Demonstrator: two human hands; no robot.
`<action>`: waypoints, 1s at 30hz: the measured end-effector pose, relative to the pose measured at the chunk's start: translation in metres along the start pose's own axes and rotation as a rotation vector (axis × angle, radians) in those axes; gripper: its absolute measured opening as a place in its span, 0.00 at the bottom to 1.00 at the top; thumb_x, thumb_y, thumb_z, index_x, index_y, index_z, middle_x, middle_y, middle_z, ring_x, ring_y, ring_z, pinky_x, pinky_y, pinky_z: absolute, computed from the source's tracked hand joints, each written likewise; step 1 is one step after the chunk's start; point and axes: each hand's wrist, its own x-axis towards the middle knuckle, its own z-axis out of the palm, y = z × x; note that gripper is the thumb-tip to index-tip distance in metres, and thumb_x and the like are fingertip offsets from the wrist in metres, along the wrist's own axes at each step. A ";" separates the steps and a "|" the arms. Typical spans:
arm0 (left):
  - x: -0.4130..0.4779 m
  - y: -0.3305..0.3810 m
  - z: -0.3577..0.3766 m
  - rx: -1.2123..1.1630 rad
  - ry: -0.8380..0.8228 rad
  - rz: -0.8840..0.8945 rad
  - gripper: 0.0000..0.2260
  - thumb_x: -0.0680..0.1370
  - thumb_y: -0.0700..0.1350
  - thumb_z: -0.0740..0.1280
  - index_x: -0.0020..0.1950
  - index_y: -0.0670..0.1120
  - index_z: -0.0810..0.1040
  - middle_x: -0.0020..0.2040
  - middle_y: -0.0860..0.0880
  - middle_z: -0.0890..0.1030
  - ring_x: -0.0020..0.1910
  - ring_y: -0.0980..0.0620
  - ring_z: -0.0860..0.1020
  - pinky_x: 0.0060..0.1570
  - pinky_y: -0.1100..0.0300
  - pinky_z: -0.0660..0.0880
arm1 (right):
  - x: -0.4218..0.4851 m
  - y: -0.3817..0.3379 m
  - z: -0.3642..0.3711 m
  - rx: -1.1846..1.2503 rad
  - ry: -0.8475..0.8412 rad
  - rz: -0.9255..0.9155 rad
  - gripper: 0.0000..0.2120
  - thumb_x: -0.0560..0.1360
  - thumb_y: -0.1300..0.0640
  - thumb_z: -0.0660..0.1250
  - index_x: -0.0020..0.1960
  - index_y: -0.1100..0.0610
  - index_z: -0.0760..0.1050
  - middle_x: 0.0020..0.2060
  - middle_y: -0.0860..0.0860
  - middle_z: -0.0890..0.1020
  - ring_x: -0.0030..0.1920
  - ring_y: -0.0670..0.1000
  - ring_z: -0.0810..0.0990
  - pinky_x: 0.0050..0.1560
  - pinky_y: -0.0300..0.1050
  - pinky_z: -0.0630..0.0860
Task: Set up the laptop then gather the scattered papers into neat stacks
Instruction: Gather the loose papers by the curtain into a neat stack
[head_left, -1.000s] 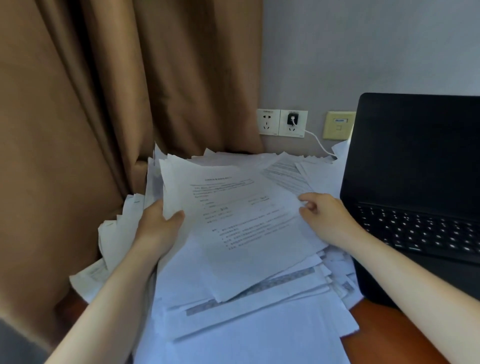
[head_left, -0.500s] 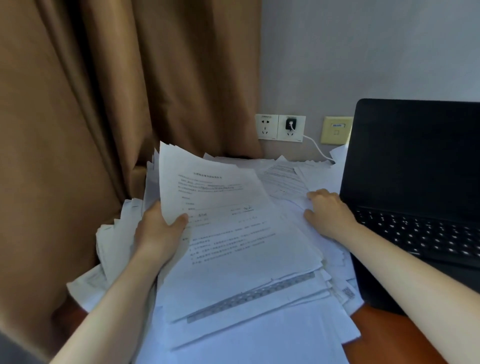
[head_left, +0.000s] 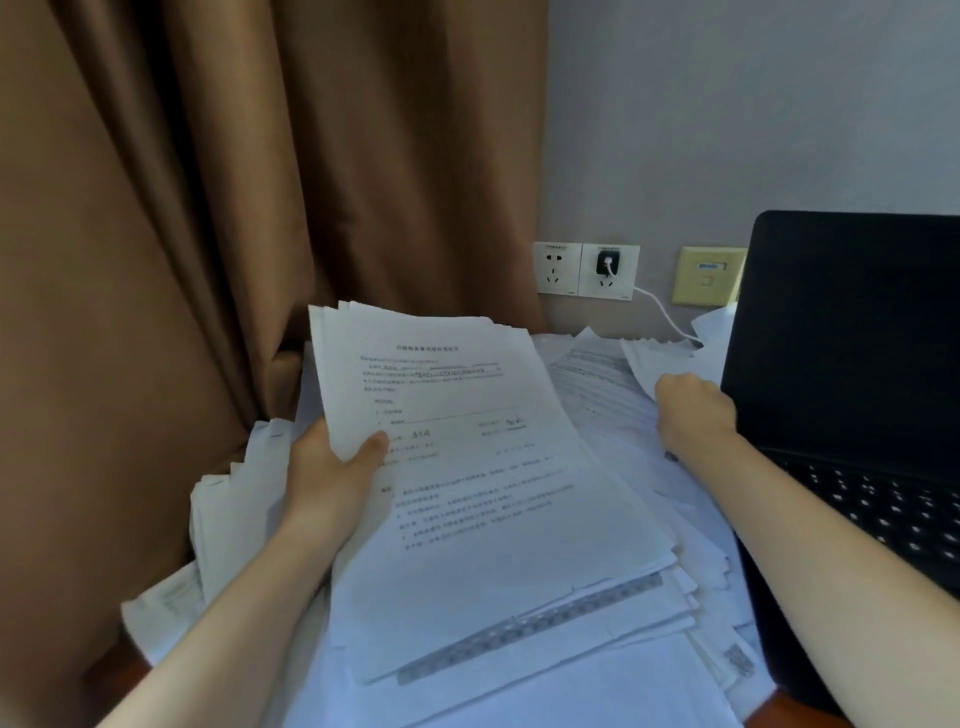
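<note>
A bundle of printed sheets (head_left: 483, 467) lies tilted over a wide pile of loose white papers (head_left: 519, 691) on the desk. My left hand (head_left: 332, 467) grips the bundle's left edge, thumb on top, and holds that side raised. My right hand (head_left: 693, 410) is curled over loose sheets (head_left: 654, 358) further right, beside the laptop; its fingertips are hidden. The black laptop (head_left: 852, 332) stands open at the right, screen dark, keyboard (head_left: 883, 504) showing.
A brown curtain (head_left: 208, 208) hangs at the left and back. Wall sockets (head_left: 587, 270) sit behind the papers, with a white cable (head_left: 665, 317) plugged in and running toward the laptop. More papers (head_left: 228, 509) hang off the left. Bare desk wood (head_left: 800, 712) shows at the lower right.
My left hand has lifted and turned the bundle more upright. My right hand has slid off it, right and back, onto the loose sheets by the laptop.
</note>
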 end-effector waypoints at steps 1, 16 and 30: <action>0.002 0.002 0.004 -0.014 -0.002 -0.008 0.13 0.77 0.36 0.66 0.62 0.40 0.75 0.52 0.48 0.77 0.50 0.50 0.75 0.48 0.60 0.70 | 0.001 0.002 0.000 0.004 0.013 0.010 0.11 0.76 0.67 0.63 0.58 0.62 0.72 0.54 0.57 0.77 0.55 0.57 0.77 0.41 0.43 0.70; 0.010 -0.004 0.020 0.087 -0.026 0.054 0.15 0.77 0.39 0.66 0.64 0.44 0.75 0.58 0.45 0.79 0.56 0.45 0.76 0.56 0.55 0.72 | -0.020 -0.014 0.004 0.457 0.656 -0.495 0.14 0.70 0.68 0.64 0.29 0.60 0.66 0.27 0.53 0.70 0.23 0.52 0.65 0.21 0.39 0.58; 0.008 -0.005 0.012 -0.016 -0.014 -0.090 0.18 0.82 0.53 0.53 0.59 0.44 0.76 0.57 0.42 0.78 0.58 0.41 0.75 0.59 0.50 0.71 | -0.092 -0.096 -0.021 0.444 0.245 -0.940 0.12 0.78 0.55 0.56 0.45 0.57 0.76 0.46 0.51 0.79 0.46 0.54 0.75 0.36 0.47 0.72</action>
